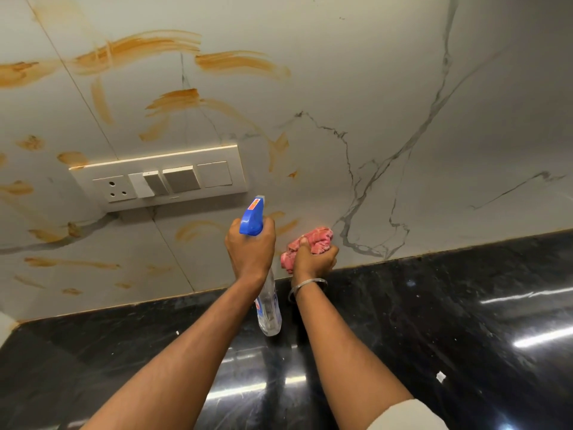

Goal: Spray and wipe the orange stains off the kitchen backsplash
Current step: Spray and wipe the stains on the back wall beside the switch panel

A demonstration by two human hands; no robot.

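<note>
The left grip (251, 243) is wrapped round the clear plastic spray bottle with a blue head (251, 220), so its neck and trigger are hidden. Its label is too blurry to read. The right grip (313, 259) squeezes a crumpled pink cloth (321, 237), which pokes out at 12 o'clock. The smeared orange stains (139, 48) spread from 9 to 12 o'clock of the left grip on the white marble-look backsplash (403, 88). The shiny black stone surface (434, 321) lies at 6 o'clock.

switch panel (158, 178) on backsplash (403, 88), upper L | bottle (270, 308) L of cloth (316, 238) | counter (434, 321) below
</note>
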